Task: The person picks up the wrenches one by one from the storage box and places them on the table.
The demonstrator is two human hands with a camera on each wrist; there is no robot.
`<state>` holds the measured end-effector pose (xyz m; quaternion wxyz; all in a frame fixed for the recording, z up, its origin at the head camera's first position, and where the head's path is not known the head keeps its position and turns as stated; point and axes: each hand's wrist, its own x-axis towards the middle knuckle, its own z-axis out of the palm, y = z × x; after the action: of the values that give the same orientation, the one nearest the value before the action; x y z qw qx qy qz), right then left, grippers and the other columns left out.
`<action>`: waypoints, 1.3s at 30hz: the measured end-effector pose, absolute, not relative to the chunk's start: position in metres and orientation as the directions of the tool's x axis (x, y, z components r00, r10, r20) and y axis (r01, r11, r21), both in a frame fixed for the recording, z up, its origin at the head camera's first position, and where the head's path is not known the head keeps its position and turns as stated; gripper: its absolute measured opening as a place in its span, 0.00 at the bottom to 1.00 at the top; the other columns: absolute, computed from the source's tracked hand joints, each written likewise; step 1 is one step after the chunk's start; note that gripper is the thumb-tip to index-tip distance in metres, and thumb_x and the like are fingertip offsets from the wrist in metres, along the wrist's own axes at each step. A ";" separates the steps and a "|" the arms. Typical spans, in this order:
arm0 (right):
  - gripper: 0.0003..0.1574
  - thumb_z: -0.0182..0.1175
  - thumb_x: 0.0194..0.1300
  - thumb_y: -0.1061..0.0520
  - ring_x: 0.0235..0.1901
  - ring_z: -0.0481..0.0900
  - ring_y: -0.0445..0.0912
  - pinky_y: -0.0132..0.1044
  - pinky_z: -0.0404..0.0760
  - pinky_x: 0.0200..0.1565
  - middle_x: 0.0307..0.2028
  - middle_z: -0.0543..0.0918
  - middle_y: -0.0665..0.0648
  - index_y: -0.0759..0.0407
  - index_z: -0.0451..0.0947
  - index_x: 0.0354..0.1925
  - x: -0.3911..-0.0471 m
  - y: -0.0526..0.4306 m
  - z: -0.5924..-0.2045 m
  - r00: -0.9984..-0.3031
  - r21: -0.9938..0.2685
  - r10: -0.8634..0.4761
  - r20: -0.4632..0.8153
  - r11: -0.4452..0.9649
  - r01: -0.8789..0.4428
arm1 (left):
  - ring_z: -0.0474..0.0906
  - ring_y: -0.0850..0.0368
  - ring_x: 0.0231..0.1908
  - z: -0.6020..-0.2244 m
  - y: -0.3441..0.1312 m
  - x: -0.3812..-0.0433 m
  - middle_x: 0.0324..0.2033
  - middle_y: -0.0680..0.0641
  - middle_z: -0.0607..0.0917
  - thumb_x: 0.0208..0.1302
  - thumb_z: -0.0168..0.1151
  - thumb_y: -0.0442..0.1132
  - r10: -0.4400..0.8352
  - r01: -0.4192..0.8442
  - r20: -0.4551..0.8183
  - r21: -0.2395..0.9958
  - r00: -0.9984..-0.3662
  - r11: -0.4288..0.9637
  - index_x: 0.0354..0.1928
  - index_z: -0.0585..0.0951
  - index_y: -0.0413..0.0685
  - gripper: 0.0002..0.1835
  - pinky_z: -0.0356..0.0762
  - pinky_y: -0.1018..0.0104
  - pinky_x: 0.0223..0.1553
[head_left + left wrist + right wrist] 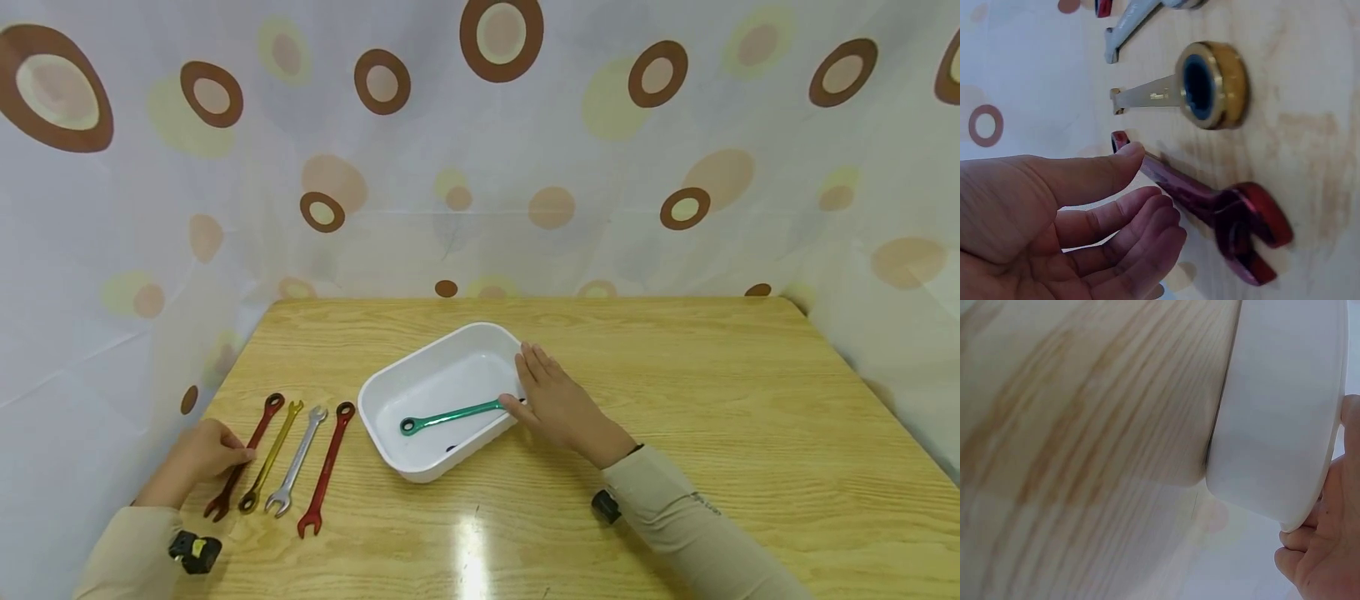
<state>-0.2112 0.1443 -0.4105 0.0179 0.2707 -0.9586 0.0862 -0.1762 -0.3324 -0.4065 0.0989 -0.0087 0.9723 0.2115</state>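
Observation:
In the head view my left hand [206, 454] is at the leftmost dark red wrench [261, 427]. Seen from the left wrist, a gap separates the thumb from the loosely bent fingers beside that wrench's shaft. To its right lie a yellow wrench [276, 450], a silver wrench [300, 457] and another red wrench [328, 471], roughly side by side. My right hand [558, 408] rests on the right rim of a white plastic basin [397, 371], fingers extended and thumb over the edge. Inside the basin lies a green wrench [453, 415], its right end partly hidden by the thumb.
The wooden table [712, 400] extends to the right of the basin. A patterned curtain [480, 242] hangs behind the table and along its sides. A small dark spot [451, 448] shows at the basin's near inner wall.

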 end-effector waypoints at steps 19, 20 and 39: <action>0.48 0.38 0.74 0.35 0.73 0.41 0.60 0.50 0.47 0.70 0.73 0.45 0.70 0.73 0.46 0.71 -0.210 0.143 -0.408 -0.855 -0.170 -0.513 0.078 0.838 -0.519 | 0.78 0.40 0.48 -0.358 -0.238 -0.184 0.47 0.35 0.82 0.67 0.60 0.46 0.094 0.035 -0.057 0.645 -0.994 0.763 0.54 0.76 0.32 0.23 0.79 0.51 0.44; 0.48 0.38 0.74 0.35 0.73 0.41 0.60 0.50 0.47 0.70 0.73 0.45 0.70 0.73 0.46 0.71 -0.210 0.143 -0.408 -0.854 -0.171 -0.514 0.080 0.837 -0.520 | 0.79 0.41 0.47 -0.357 -0.229 -0.184 0.46 0.36 0.82 0.67 0.60 0.45 0.102 0.044 -0.049 0.660 -0.994 0.750 0.53 0.77 0.33 0.22 0.79 0.53 0.44; 0.48 0.38 0.74 0.36 0.73 0.42 0.60 0.50 0.47 0.70 0.72 0.46 0.71 0.74 0.47 0.71 -0.212 0.144 -0.411 -0.852 -0.140 -0.517 0.081 0.840 -0.523 | 0.81 0.55 0.37 -0.397 -0.121 -0.209 0.35 0.45 0.85 0.58 0.68 0.35 0.376 0.287 0.020 0.683 -0.926 0.671 0.43 0.82 0.34 0.13 0.79 0.63 0.41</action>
<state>-0.2118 0.1442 -0.4105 0.0199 0.2712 -0.9591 0.0786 -0.2085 -0.1209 -0.3971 0.0614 0.1818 0.9120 0.3625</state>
